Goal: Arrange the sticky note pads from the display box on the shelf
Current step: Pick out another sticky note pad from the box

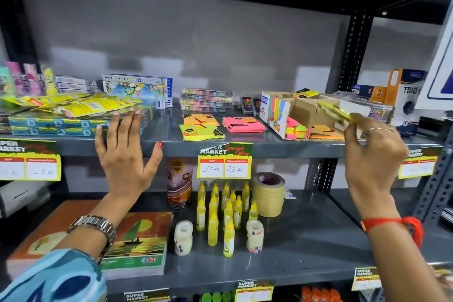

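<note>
I am pinching a blurred yellow sticky note pad point(337, 111) in my right hand point(372, 152), just outside the tilted cardboard display box point(279, 115), left hand point(125, 152) splayed empty, and carrying it level toward nine o'clock, beside the pink pad stack point(242, 124) on the grey metal shelf point(294, 148).

Your left hand point(125, 154): red polish on the thumbnail, pale nails on the other fingers point(115, 125). Metal link watch point(96, 228) on that wrist, silver-toned. Below it, loose sleeve point(56, 277), light blue with dark blue and teal blotches. Your right hand point(372, 152): thin ring point(376, 129) on one finger, red thread band point(394, 224) on the wrist, knotted with a frayed end. No sleeve visible there.
</note>
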`<state>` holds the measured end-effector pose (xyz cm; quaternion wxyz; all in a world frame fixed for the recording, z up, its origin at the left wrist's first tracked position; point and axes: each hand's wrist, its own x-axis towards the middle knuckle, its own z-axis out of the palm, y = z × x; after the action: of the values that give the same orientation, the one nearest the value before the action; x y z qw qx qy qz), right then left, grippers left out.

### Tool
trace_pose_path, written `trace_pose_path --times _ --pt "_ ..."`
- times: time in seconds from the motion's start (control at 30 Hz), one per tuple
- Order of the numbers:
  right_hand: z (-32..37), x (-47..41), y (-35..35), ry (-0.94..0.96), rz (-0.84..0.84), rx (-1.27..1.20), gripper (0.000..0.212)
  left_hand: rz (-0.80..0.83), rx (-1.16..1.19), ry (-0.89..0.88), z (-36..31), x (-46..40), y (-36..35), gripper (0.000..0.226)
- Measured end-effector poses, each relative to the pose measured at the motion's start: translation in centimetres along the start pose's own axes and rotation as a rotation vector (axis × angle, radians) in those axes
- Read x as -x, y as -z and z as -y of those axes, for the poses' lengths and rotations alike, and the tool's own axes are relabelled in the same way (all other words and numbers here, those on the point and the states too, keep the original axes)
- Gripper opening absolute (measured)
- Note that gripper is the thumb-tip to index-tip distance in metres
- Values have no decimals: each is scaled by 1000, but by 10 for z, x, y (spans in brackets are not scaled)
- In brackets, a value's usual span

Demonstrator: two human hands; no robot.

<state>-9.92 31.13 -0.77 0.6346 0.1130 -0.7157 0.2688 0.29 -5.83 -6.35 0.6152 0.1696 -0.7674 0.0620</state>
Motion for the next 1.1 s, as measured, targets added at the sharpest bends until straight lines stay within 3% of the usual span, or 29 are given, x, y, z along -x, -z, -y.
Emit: trace_pose_path --times 0.07,0.13,0.3,0.43,0.53,0.63,0.77,0.83,0.93,1.03,1.1 --pt "24 -1 3 53 -181 -110 14 13 -5 -7 0 0 0 67" --pt "57 2 3 173 -195 -253 10 19 -18 -17 0 0 1 66" --pt "132 28 -20 434 174 -478 17 15 -30 -19 1 0 1 65" --pt "163 44 -41 501 502 -391 35 16 -26 -26 1 1 0 66" --pt "170 43 -40 553 614 -315 48 16 -10 -25 1 1 1 66" --pt "155 35 -29 506 553 -297 50 4 -3 -22 1 1 0 65" --pt "104 14 -11 140 370 -324 40 8 14 -11 0 1 -1 66" --pt "70 4 -8 28 268 -193 37 10 23 3 -1 1 0 67" --pt "24 -6 -11 -98 475 50 50 2 23 12 -2 1 -1 68" --pt "2 -5 -15 42 750 201 48 -5 19 11 -2 1 -1 67" --pt "0 -3 -12 124 815 245 33 -6 19 11 -2 1 -1 67"
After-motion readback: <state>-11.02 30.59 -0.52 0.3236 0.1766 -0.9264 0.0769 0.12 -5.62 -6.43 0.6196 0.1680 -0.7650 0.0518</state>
